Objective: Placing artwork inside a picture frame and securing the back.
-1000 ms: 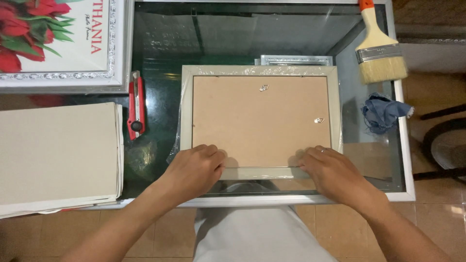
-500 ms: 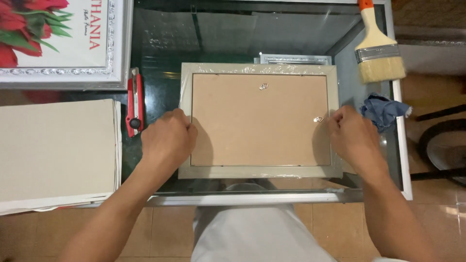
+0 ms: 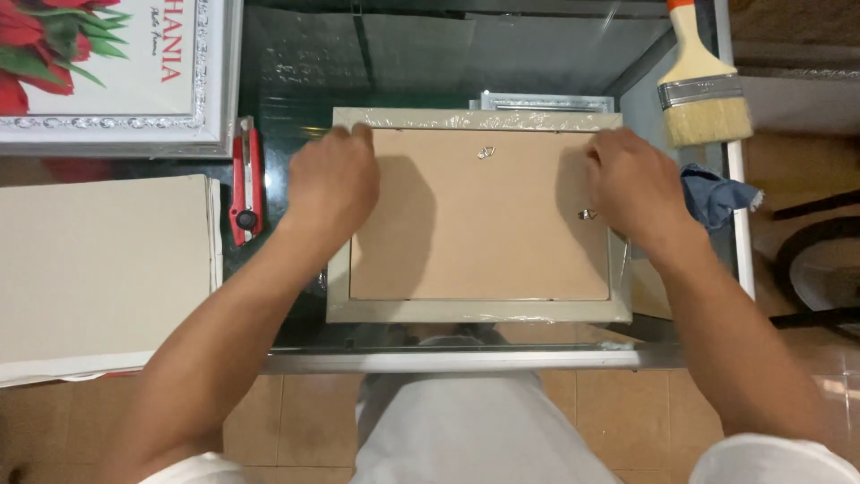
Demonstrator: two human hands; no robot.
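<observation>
A picture frame (image 3: pixel 479 309) lies face down on a glass table (image 3: pixel 466 360), its brown backing board (image 3: pixel 479 224) facing up with small metal hangers. My left hand (image 3: pixel 331 184) rests on the frame's upper left corner, fingers curled over the board's edge. My right hand (image 3: pixel 632 184) presses on the upper right corner in the same way. Neither hand lifts the frame; both lie flat against it.
A red utility knife (image 3: pixel 245 184) lies left of the frame. A stack of beige boards (image 3: pixel 103 269) sits at the left, a framed flower print (image 3: pixel 116 72) above it. A paintbrush (image 3: pixel 703 85) and blue cloth (image 3: pixel 721 197) lie at the right.
Both hands have slid from the frame's bottom edge up along its sides to the top corners. The frame has stayed in place.
</observation>
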